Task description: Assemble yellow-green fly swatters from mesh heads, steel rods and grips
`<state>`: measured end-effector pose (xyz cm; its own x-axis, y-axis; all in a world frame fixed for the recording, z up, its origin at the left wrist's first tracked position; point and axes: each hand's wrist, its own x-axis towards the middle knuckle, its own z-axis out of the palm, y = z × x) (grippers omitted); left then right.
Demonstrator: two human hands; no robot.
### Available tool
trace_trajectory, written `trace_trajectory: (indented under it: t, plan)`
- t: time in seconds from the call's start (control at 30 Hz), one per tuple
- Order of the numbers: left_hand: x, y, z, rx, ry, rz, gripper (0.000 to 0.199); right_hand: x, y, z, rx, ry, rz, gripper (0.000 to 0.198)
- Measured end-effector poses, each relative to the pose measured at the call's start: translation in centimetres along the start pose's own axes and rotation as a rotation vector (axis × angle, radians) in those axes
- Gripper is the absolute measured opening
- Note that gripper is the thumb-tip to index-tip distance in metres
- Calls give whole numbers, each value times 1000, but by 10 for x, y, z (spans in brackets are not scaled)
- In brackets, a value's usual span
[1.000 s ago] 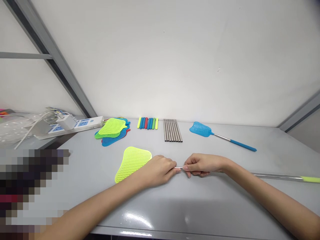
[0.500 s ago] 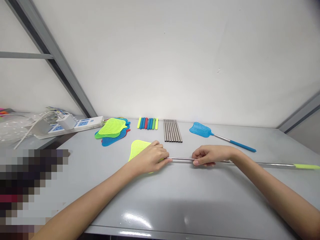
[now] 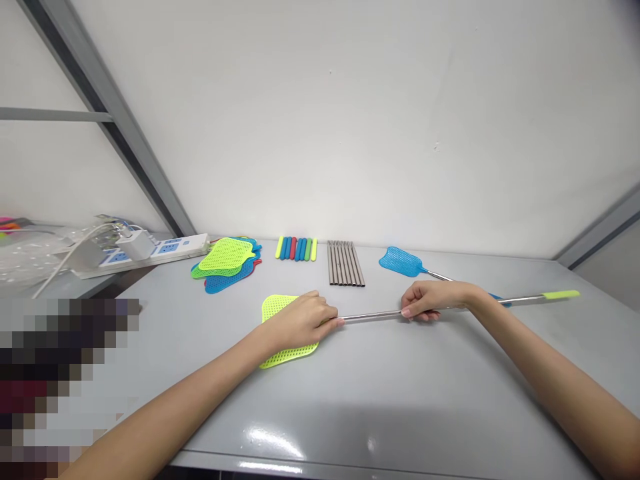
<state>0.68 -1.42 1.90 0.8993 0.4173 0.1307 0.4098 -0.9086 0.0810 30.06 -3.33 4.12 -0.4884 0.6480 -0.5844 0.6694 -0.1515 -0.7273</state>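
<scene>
Yellow-green mesh head (image 3: 293, 355): centre of frame, left of middle; part of it hidden by the hand over it. A second ago it showed nearly whole to the left of that hand.
Left hand (image 3: 306, 320): laid over the mesh head, thumb and fingers closed at the neck end; the exact hold is hidden under the palm.
Right hand (image 3: 431, 300): right of centre, thumb and fingers pinching the metal rod (image 3: 371, 316).
Gap between hands: plainly wider than a second ago; then almost touching, now a good stretch of bare rod between them.
Rod line: then sloping slightly down to the right, now rising to the right. In view it passes in front of the handle of the blue swatter (image 3: 401, 262); contact there, cannot tell.
Yellow-green grip (image 3: 561, 295): right part of frame, wholly in view; earlier cut off by the right edge.
Reading: work seems to be on the rod, left hand steadying the head end. Whether the rod has shortened or only swung, cannot be sure.
Back row, unchanged: mesh-head pile (image 3: 227, 257), short coloured sticks (image 3: 296, 249), metal tubes (image 3: 345, 263), upper part of the grey surface (image 3: 400, 393).
</scene>
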Motion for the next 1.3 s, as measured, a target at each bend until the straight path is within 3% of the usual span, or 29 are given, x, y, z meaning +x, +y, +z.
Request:
trace_trajectory:
  t: [0.4, 1.3]
  plan:
    - [-1, 2, 14, -54, -9, -27, 38, 10, 11, -3, -33, -30, -49, 33]
    - [-4, 15, 11, 25, -32, -47, 40, 19, 5, 16, 79, -124, -35, 42]
